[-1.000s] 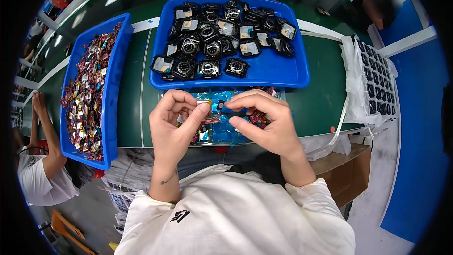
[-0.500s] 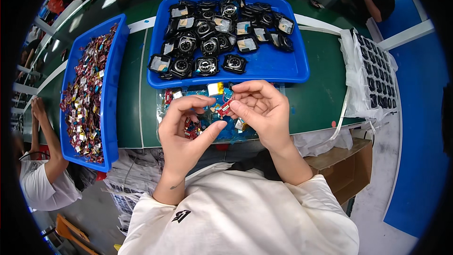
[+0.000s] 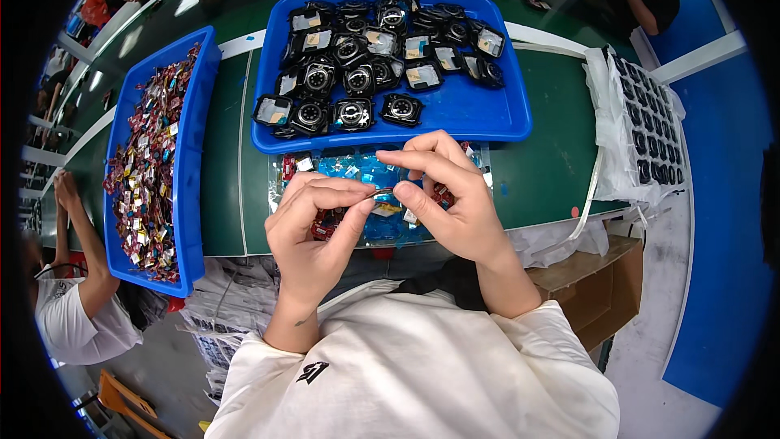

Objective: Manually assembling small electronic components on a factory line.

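A small red circuit board with thin wires hangs edge-on between my two hands, above the work mat. Thumb and forefinger of my left hand pinch its left end. My right hand has its thumb at the other end; the forefinger arches above, and the other fingers partly hide the grip. Under them, a blue sheet lies on the table with red boards and small white and yellow parts around it, partly covered by my hands.
Beyond my hands stands a blue tray of black watch cases. On the left, a blue bin holds many small red boards with wires. At right are white-wrapped trays of dark parts and, below the green table, a cardboard box.
The board has turned from face-up to edge-on. My left hand has closed in from open fingers to pinch it, and the right hand's fingers have shifted left.
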`<state>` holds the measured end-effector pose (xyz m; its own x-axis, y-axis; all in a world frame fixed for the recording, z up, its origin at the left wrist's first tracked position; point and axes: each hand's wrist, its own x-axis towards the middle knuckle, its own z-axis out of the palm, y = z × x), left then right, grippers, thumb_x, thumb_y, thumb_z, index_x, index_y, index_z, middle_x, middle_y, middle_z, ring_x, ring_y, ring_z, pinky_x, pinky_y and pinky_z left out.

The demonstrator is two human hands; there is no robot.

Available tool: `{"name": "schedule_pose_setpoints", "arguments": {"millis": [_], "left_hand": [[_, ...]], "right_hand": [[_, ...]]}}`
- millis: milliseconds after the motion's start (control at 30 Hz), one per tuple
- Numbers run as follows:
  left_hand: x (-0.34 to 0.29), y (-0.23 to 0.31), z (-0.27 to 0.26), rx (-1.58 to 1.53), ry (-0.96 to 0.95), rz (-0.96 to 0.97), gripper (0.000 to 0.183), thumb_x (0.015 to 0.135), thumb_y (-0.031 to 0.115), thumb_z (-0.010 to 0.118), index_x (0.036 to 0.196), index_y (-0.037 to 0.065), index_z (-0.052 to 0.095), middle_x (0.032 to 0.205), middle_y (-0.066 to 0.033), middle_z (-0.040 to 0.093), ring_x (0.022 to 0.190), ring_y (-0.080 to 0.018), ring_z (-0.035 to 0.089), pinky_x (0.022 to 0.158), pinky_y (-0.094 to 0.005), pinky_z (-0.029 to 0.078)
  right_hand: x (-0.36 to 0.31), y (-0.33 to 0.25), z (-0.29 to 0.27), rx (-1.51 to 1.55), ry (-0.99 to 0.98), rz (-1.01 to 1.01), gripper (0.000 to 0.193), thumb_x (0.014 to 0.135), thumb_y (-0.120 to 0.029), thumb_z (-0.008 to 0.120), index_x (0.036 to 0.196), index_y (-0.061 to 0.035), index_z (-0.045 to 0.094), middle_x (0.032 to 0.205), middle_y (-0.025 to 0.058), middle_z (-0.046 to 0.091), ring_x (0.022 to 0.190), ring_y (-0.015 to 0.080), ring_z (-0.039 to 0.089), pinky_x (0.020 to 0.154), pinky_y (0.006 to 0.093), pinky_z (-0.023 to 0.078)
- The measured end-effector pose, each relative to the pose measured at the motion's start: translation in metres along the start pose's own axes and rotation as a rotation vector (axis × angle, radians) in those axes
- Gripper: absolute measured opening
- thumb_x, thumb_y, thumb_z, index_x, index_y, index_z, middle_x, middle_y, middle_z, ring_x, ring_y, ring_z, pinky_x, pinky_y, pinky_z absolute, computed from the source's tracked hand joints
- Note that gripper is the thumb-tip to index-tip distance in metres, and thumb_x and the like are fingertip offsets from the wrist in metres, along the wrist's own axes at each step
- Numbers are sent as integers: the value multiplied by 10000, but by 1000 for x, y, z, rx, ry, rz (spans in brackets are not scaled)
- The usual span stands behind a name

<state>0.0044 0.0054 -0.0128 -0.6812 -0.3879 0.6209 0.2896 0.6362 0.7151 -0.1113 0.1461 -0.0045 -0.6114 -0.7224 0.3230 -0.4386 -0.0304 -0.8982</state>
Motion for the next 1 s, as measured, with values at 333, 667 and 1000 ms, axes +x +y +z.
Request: {"name": "schedule_pose_setpoints", "arguments": {"millis": [333, 667, 1000], "left_hand": [[-2, 8, 0, -242, -20, -432, 136, 751, -29, 705, 876, -11, 652, 790, -67, 673, 721, -126, 591, 641, -239, 462], [-3, 5, -6, -239, -169, -434, 67, 744, 4, 720, 803, 7, 689, 737, -48, 650, 689, -121, 548, 613, -234, 425], [-2, 3, -8, -281, -281, -423, 72, 741, 6, 724, 805, 7, 689, 761, -59, 651, 717, -137, 575, 629, -240, 436]], "right_hand": [[-5, 10, 1, 187, -115, 162, 144, 801, -34, 689, 943, -12, 694, 816, 57, 629, 667, 88, 575, 540, 213, 428], [-3, 15, -4, 228, -76, -80, 170, 781, 5, 703, 951, 2, 702, 827, 67, 640, 714, 98, 586, 592, 215, 461], [-6, 15, 2, 686, -207, 135, 139, 778, -15, 742, 882, 46, 674, 841, 95, 661, 788, 136, 652, 685, 225, 541]]}}
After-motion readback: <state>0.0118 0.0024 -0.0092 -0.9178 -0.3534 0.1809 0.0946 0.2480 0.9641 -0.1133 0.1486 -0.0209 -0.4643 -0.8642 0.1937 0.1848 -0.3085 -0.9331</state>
